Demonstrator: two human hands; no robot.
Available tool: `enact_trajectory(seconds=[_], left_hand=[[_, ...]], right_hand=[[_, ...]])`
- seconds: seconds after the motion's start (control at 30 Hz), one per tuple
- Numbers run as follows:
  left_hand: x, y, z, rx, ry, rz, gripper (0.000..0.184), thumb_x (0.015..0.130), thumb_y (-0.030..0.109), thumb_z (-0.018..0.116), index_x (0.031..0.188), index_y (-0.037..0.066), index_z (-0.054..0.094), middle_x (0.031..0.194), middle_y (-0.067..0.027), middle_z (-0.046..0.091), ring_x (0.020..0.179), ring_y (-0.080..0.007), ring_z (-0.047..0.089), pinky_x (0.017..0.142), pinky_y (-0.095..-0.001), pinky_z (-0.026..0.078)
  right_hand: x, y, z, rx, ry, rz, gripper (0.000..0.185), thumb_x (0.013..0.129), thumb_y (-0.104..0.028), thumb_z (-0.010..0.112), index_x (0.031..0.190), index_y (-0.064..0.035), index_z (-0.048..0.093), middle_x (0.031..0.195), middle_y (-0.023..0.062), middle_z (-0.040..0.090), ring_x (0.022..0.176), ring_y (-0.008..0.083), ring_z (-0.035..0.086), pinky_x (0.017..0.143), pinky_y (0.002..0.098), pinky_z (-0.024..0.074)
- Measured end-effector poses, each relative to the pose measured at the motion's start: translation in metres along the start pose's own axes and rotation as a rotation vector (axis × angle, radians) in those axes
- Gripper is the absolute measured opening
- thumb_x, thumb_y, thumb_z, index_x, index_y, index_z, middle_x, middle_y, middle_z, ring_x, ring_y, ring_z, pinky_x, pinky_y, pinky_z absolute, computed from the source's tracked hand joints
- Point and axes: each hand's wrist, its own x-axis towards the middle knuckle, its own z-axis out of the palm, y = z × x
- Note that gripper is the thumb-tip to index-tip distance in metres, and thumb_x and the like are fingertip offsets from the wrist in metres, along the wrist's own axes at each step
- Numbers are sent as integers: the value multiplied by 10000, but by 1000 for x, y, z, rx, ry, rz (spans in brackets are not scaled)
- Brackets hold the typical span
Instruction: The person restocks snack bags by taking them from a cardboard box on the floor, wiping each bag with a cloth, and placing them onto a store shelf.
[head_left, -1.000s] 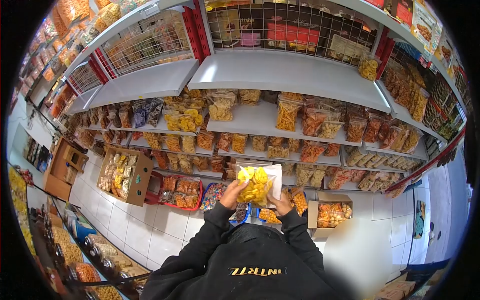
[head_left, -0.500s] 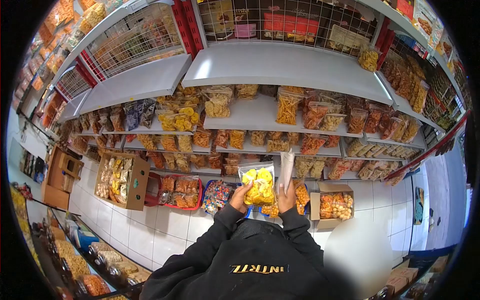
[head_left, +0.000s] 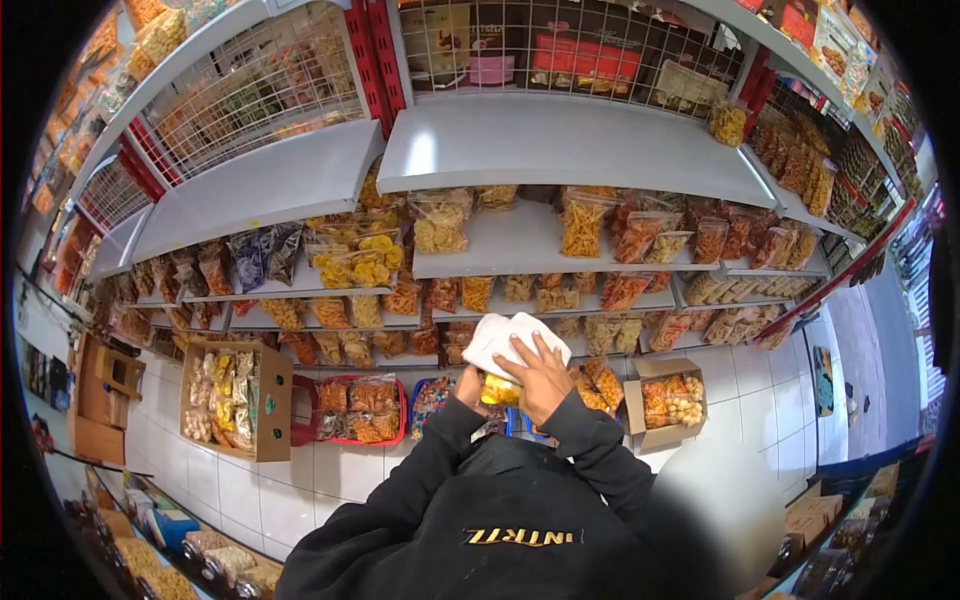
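Observation:
In front of my chest, my left hand [head_left: 468, 387] is closed on the lower left edge of a clear bag of yellow chips [head_left: 499, 390]. A folded white cloth [head_left: 492, 340] lies over the upper part of that bag and hides most of it. My right hand [head_left: 541, 373] presses the cloth against the bag from above, its fingers spread across it. The thumb side of my right hand is partly hidden.
Ahead are grey shelves [head_left: 570, 140] with rows of bagged snacks. On the tiled floor stand a cardboard box [head_left: 272, 405] of bags at left, a red basket [head_left: 403, 410], blue baskets and a smaller open box [head_left: 634, 410] at right.
My right hand has brought the cloth from beside the bag onto its front, and its fingers have spread over it. The bag, facing up in view before, is now mostly covered.

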Motion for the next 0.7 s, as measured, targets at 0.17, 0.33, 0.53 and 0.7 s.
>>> enact_trajectory(seconds=[0.17, 0.33, 0.53, 0.7], left_hand=[[1, 19, -65, -75, -118, 3, 470, 959, 356, 373, 1293, 39, 469, 1240, -131, 567, 1072, -277, 598, 909, -403, 494], [15, 45, -96, -95, -103, -2, 598, 968, 512, 322, 1308, 35, 445, 1242, -138, 568, 1095, -259, 590, 941, -394, 473], [-2, 88, -83, 104, -264, -52, 624, 941, 509, 412, 1306, 1, 422, 1250, -143, 557, 1119, -246, 580, 935, -391, 487], [-4, 98, -77, 223, -299, -110, 485, 930, 301, 552, 1282, -10, 436, 1235, -141, 563, 1071, -231, 606, 906, -369, 510]], right_hand=[[-11, -34, 11, 82, -13, -142, 620, 704, 32, 458, 1271, -196, 565, 1444, 119, 368, 1353, 425, 247, 1081, 556, 246], [-28, -15, 24, 305, 74, -57, 566, 720, 64, 459, 1241, -120, 578, 1331, 154, 490, 1269, 383, 410, 1052, 511, 344], [-11, 13, 96, 1343, 338, 681, 440, 879, -47, 533, 1309, 12, 460, 1207, 104, 577, 1063, 210, 576, 939, 317, 425], [22, -15, 114, 1808, 299, 607, 465, 930, -142, 547, 1343, 11, 394, 1243, 107, 550, 1099, 204, 561, 932, 338, 449]])
